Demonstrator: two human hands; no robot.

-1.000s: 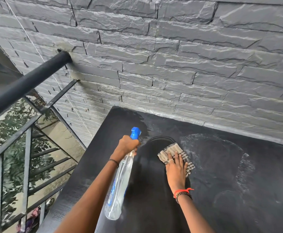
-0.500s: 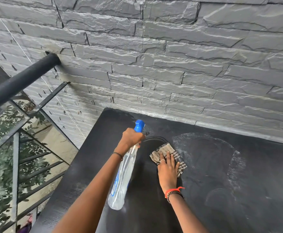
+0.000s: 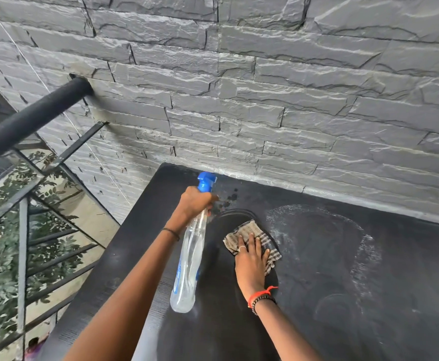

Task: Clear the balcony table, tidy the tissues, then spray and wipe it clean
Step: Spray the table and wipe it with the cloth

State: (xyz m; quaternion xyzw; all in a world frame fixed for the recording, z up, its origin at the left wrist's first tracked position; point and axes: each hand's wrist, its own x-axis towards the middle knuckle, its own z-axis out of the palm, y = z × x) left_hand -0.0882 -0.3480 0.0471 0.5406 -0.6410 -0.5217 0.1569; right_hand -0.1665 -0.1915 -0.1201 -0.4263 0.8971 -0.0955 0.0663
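My left hand (image 3: 193, 203) grips the neck of a clear spray bottle (image 3: 189, 264) with a blue nozzle, held above the black table (image 3: 369, 269) and pointing toward its far left corner. Dark wet droplets (image 3: 230, 198) dot the surface just past the nozzle. A little to the right, my right hand (image 3: 251, 259) lies flat with fingers spread on a checked cloth (image 3: 249, 229), pressing it onto the table. Whitish dried wipe streaks (image 3: 364, 256) curve over the table to the right of the cloth.
A grey stone-clad wall (image 3: 265, 100) runs along the table's far edge. On the left stands a black metal railing (image 3: 23, 126) with glass panels, and foliage shows below it. The table's left edge runs close to the railing.
My left hand with the bottle has shifted toward the far left corner, and fresh droplets now show on the table there. My right hand stays on the cloth in about the same spot.
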